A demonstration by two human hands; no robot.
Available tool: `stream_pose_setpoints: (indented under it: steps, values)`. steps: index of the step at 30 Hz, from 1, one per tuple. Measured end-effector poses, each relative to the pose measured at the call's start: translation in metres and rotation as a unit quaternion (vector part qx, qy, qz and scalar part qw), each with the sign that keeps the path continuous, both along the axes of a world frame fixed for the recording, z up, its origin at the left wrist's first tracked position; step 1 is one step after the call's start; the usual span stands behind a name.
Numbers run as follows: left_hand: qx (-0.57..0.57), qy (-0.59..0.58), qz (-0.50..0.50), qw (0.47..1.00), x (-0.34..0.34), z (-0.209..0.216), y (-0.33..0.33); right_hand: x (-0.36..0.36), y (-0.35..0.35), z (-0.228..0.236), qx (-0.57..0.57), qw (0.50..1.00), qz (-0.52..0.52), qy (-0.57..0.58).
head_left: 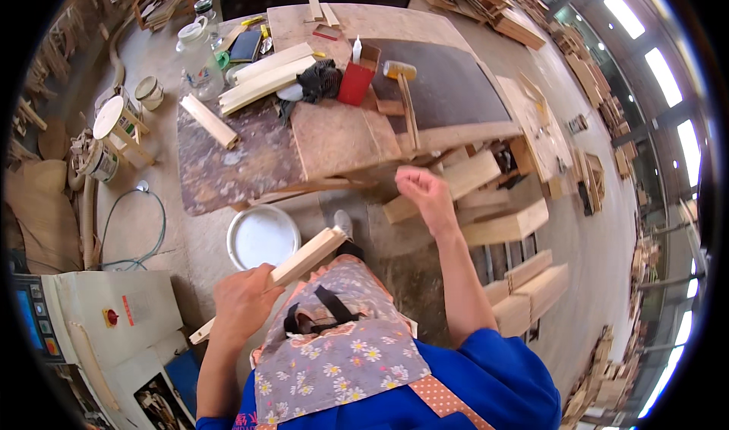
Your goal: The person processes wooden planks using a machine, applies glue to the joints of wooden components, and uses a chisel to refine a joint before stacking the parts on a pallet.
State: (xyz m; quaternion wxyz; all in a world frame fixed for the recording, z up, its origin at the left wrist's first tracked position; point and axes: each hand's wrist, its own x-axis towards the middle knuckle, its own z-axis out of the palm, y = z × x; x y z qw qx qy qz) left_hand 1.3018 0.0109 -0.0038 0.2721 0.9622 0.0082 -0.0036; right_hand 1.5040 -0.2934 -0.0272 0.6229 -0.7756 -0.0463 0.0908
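My left hand (244, 299) is wrapped round a pale wooden strip (308, 255), perhaps more than one, held slantwise in front of my apron. Its far end points up and right, past a white bucket (263, 238); the other end shows beyond my wrist. My right hand (427, 195) is closed in a fist in the air near the table's front edge; whatever it may hold is hidden. On the worktable (250, 164) lie a short wooden piece (209, 121) and longer pale strips (266, 85). Beside them are a dark cloth (320, 81) and a red box (357, 82) with a white bottle.
Thick timber blocks (505, 223) are stacked on the right. A machine with a control panel (114, 308) stands at the lower left. Left of the table are a round-topped stool (112, 119), a green hose (162, 229) and a clear jug (199, 58).
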Motion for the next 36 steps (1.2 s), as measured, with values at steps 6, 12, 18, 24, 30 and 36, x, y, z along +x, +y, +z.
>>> stream_pose_setpoints:
  steps: [6, 12, 18, 24, 30, 36]
  values:
    - [0.015, 0.072, 0.108, 0.991, 0.121, 0.013, -0.045, 0.262, 0.025, 0.020, -0.309, 0.870, 0.022, -0.384]
    - [-0.011, 0.080, 0.176, 0.981, 0.209, 0.023, -0.072, 0.382, 0.074, 0.002, -0.486, 0.834, 0.240, -0.104]
    - [-0.019, 0.087, 0.205, 0.975, 0.249, 0.013, -0.081, 0.387, 0.113, -0.008, -0.647, 0.713, 0.248, -0.104]
    - [-0.029, 0.113, 0.225, 0.967, 0.283, 0.001, -0.085, 0.391, 0.104, -0.016, -0.648, 0.706, 0.233, -0.164]
    - [0.013, 0.090, 0.199, 0.976, 0.306, -0.012, -0.082, 0.390, 0.090, -0.015, -0.514, 0.796, 0.267, -0.176]
    - [-0.009, 0.135, 0.189, 0.973, 0.330, -0.019, -0.077, 0.388, 0.070, -0.018, -0.375, 0.859, 0.261, -0.232]
